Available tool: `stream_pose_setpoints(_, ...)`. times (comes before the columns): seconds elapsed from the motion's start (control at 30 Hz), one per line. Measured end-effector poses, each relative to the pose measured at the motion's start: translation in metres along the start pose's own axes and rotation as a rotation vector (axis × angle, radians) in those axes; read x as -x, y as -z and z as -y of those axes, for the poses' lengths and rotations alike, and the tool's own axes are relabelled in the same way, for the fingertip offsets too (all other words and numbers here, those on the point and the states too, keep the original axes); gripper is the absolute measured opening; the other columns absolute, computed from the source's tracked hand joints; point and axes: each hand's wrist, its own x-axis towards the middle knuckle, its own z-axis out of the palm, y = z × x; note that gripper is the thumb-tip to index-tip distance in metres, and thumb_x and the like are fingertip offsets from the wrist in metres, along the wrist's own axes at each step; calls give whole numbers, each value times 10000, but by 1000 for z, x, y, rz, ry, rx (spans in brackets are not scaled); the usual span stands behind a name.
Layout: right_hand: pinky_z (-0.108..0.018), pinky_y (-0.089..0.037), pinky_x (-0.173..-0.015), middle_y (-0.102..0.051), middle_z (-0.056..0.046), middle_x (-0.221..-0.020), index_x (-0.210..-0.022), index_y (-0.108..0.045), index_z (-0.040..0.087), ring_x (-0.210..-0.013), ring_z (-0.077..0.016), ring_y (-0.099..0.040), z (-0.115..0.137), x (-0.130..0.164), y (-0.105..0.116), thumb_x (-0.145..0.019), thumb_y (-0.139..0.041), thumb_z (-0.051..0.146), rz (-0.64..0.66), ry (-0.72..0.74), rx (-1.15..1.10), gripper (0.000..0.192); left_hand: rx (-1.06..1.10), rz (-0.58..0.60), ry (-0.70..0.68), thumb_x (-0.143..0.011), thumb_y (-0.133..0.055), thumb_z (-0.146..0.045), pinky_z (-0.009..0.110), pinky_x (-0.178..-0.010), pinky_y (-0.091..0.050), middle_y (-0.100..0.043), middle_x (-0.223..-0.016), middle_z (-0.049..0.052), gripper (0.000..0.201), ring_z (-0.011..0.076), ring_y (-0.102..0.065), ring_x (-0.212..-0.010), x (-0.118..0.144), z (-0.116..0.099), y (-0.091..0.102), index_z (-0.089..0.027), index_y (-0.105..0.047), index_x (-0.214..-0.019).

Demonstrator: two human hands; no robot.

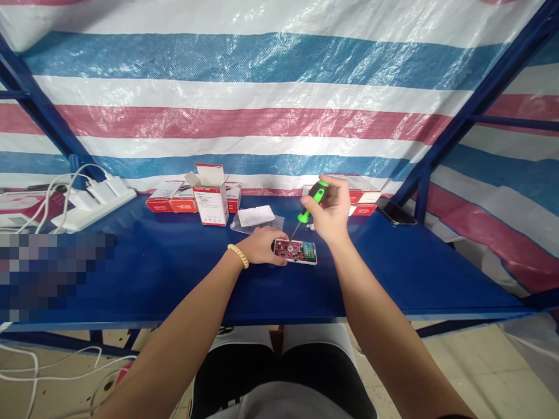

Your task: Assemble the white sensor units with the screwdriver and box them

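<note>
Seated person at a blue metal workbench (174, 273) backed by a red, white and blue striped tarpaulin (262, 87). The landmark is a small white-cased device with an exposed red circuit board (296, 252), lying flat near the middle of the bench. The left hand (264, 245), a beaded bracelet (238, 255) at its wrist, rests on the bench with its fingers curled against the device's left end, steadying it. The right hand (331, 212), above and just right of the device, is closed around the handle of a green-and-black screwdriver (308, 209); the shaft slants down-left and its tip meets the board. Behind the device lies a white cover in a clear plastic bag (256, 217); further behind-left stands an opened red-and-white carton (212, 195), with flat cartons alongside. A white power strip with plugged adapters (94, 203) lies far left; a dark phone (395, 212) lies right.
</note>
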Motion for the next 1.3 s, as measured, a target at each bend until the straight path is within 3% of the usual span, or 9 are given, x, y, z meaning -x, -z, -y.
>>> stream_pose_setpoints(0.17,-412,-567,-764,-644,-52,-1048,-1234,-450,327,-1004,-225,-648,8,3,-3,-920,-425,569,186,-47,-156,397,3,3,-1,-653,-738,-508,401,-904,-389,-636,-1041,63,495,294,-555,-1033,0,-2,1,-195,-635,-1023)
stream_pose_setpoints(0.3,-392,-572,-671,-643,-42,-966,-1245,-448,328,-855,-207,-654,11,3,-6,-897,-510,534,195,-24,-130,409,0,5,0,-648,-735,-521,402,-886,-397,-634,-1016,59,488,290,-561,-1008,0,-2,1,-195,-636,-997)
stream_pose_setpoints(0.53,-407,-573,-705,-570,5,-831,-1143,-510,316,-753,-183,-609,5,1,-3,-747,-748,441,18,8,-34,479,0,-1,-7,-645,-739,-515,405,-884,-401,-620,-1021,64,521,282,-558,-991,0,1,-1,-191,-623,-1036)
stream_pose_setpoints(0.67,-422,-567,-771,-598,-5,-880,-1162,-505,316,-826,-195,-633,3,1,-2,-783,-696,490,26,-3,-59,459,-3,5,2,-645,-736,-524,409,-894,-398,-622,-1032,64,521,292,-556,-1014,0,0,0,-197,-626,-1036)
stream_pose_setpoints(0.87,-441,-575,-783,-659,-60,-1082,-1278,-455,335,-1009,-234,-655,12,3,-4,-915,-436,576,245,-53,-164,436,-6,3,3,-649,-732,-529,422,-892,-405,-623,-1026,67,501,292,-555,-1005,0,-1,1,-197,-636,-1012)
stream_pose_setpoints(1.0,-418,-588,-697,-675,-70,-1043,-1289,-443,314,-968,-239,-669,17,3,-7,-895,-487,572,262,-37,-113,473,-4,-7,-9,-648,-730,-532,418,-873,-415,-622,-1005,64,501,284,-561,-970,0,0,0,-196,-641,-1009)
stream_pose_setpoints(1.3,-408,-586,-720,-673,-44,-959,-1252,-461,298,-859,-209,-673,14,2,-4,-880,-556,525,212,-13,-76,446,-22,-23,-29,-644,-737,-526,387,-844,-419,-633,-969,54,482,268,-569,-932,1,0,1,-190,-644,-977)
